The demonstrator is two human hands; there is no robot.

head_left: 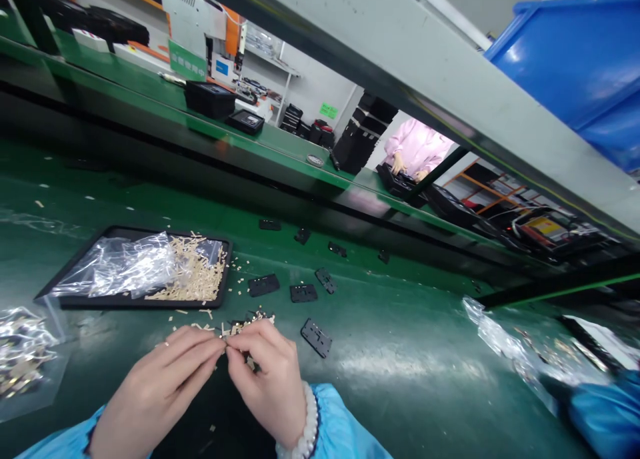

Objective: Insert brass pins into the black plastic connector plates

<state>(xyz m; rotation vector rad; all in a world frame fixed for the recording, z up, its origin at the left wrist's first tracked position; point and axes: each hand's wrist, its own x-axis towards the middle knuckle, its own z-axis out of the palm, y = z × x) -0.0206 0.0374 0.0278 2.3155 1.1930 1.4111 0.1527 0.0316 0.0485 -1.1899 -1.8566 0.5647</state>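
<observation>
My left hand (163, 380) and my right hand (270, 372) meet fingertip to fingertip over the near part of the green bench (400, 386). Both are closed in a pinch, and whatever lies between the fingers is too small and covered to name. Just beyond the fingertips is a heap of small tan and metallic pieces (253, 319), partly hidden by my hands. A flat black plastic plate (316, 338) with slots lies to the right of my right hand. Farther off rest more black plates (303, 293), scattered apart.
A black tray (145, 306) at the left holds a clear plastic bag (130, 262) and many tan pieces (197, 272). Another bag of metallic pieces (25, 356) lies nearer. At right are a clear bag (505, 339) and a blue sleeve (607, 412). A person in pink (417, 146) works beyond the shelf.
</observation>
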